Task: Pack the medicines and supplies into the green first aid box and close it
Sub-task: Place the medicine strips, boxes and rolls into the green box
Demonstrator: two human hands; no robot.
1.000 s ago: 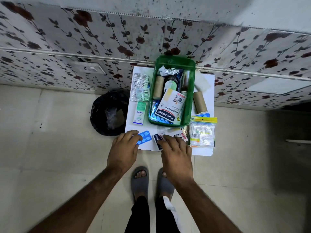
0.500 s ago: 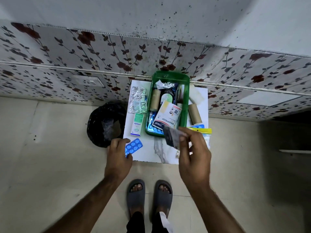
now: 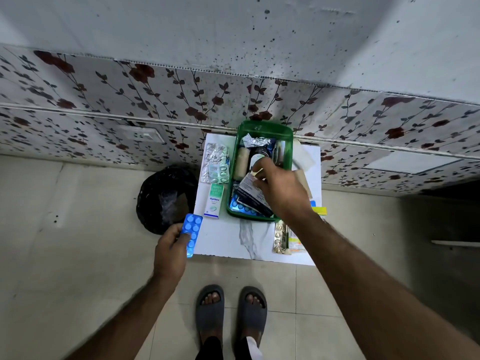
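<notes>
The green first aid box [image 3: 264, 126] stands open on a small white table [image 3: 228, 237] against the wall, packed with rolls, foil strips and packets. My right hand [image 3: 283, 190] reaches over the box, its fingers shut on a dark flat packet [image 3: 250, 189] that lies on the contents. My left hand [image 3: 170, 249] hovers at the table's left front corner, holding a blue pill blister [image 3: 191, 231]. Left of the box lie silver and green blister strips [image 3: 217, 165] and a white-green Optibex carton [image 3: 214, 201]. A foil strip [image 3: 280, 236] lies at the right front.
A black bin bag [image 3: 166, 197] sits on the floor left of the table. A flowered tile wall rises right behind the table. A tan roll [image 3: 304, 178] and a yellow-edged packet [image 3: 319, 210] are partly hidden by my right arm. My feet in grey slippers [image 3: 231, 310] stand below.
My right hand lifted the dark packet from the table's front and carried it forward onto the box contents. My left hand picked up the blue blister and drew it back to the left.
</notes>
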